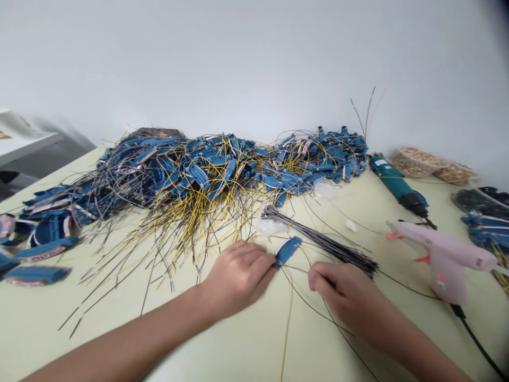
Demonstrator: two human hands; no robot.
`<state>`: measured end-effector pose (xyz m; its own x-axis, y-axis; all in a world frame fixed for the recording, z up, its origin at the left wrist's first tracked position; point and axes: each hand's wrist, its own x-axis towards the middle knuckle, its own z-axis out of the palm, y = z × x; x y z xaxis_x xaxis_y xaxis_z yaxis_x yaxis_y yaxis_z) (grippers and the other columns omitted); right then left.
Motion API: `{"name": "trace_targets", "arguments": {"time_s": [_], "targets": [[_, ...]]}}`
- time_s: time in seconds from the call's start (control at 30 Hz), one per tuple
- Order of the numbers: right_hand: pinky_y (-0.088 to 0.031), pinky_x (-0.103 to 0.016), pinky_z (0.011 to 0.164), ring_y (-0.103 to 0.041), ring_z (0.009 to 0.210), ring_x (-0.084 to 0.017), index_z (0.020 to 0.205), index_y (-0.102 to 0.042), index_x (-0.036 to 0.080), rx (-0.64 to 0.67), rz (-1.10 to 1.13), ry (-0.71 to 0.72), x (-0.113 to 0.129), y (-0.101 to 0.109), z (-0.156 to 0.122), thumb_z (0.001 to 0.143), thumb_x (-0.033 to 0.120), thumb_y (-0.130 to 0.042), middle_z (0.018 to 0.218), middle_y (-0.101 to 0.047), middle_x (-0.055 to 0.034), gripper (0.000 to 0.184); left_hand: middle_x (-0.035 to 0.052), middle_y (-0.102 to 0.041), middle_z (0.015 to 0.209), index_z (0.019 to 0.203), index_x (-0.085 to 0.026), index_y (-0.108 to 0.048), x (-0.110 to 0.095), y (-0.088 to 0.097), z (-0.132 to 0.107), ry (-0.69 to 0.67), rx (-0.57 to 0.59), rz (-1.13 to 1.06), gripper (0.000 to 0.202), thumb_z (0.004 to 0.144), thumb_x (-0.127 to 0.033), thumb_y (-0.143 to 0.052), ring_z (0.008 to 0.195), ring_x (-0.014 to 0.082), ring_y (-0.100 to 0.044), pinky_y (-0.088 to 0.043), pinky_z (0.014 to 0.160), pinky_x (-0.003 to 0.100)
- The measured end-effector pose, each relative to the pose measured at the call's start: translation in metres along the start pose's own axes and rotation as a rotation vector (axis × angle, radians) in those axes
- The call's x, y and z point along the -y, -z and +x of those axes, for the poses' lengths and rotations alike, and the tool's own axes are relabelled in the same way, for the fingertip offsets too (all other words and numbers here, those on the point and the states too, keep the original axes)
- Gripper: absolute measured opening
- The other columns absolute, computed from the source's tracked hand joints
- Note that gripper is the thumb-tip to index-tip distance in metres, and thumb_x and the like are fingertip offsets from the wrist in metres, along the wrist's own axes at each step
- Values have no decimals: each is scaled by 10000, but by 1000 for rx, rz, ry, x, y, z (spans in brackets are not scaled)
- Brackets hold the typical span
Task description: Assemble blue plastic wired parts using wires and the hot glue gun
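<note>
My left hand is closed on the near end of a small blue plastic piece, and its fingers hide part of it. Thin dark and yellow wires run out from that piece. My right hand is closed in a pinch around a thin black wire that leads to the blue piece. Behind my right hand lies a bundle of dark wires tied with a band. A loose yellow wire trails over the table between my forearms.
A long heap of blue plastic pieces with wires lines the back. At right lie a pink glue gun with a red light, a teal electric screwdriver and a tub of small tan parts. More blue pieces lie at left.
</note>
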<state>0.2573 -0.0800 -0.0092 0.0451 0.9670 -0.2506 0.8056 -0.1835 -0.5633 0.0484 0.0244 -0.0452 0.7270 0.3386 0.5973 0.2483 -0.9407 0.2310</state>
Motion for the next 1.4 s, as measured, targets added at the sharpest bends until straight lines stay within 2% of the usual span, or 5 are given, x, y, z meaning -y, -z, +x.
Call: {"name": "trace_targets", "arguments": {"time_s": [0.23, 0.5, 0.77, 1.1, 1.4], "targets": [[-302, -296, 609, -493, 635, -151, 689, -499, 224, -11, 17, 12, 0, 1, 1, 924, 280, -339, 644, -557, 30, 289, 45, -747, 835, 990, -143, -639, -1, 1, 0, 21, 11, -2, 103, 911, -198, -605, 798, 199, -717, -577, 688, 353], [-294, -291, 593, -458, 620, -147, 677, -495, 220, -59, -3, 46, 0, -1, -3, 965, 399, -392, 634, -515, 30, 354, 52, -747, 834, 992, -148, -649, -1, 0, -1, 41, 30, -27, 110, 924, -208, -587, 815, 207, -717, -580, 715, 365], [-347, -290, 618, -538, 646, -150, 847, -626, 241, -138, -44, 66, 3, 0, -5, 973, 418, -418, 720, -609, 22, 301, 82, -737, 889, 1070, -126, -623, 5, 9, -1, 50, 70, -56, 172, 926, -201, -566, 838, 216, -701, -585, 752, 391], [-401, -327, 657, -647, 708, -192, 887, -656, 249, -200, -199, 137, 10, -2, -3, 956, 334, -428, 803, -703, 2, 253, 103, -696, 1162, 1291, -172, -561, 25, 38, 42, -120, 415, -61, 567, 739, -126, -685, 1038, 264, -649, -524, 910, 410], [-457, -360, 735, -656, 825, -216, 887, -665, 229, -353, -187, 230, 15, 2, -3, 968, 348, -431, 883, -706, -36, 274, 129, -613, 1339, 1360, -179, -498, 23, 26, 84, -205, 676, -52, 870, 566, -189, -852, 1217, 338, -549, -459, 984, 502]]}}
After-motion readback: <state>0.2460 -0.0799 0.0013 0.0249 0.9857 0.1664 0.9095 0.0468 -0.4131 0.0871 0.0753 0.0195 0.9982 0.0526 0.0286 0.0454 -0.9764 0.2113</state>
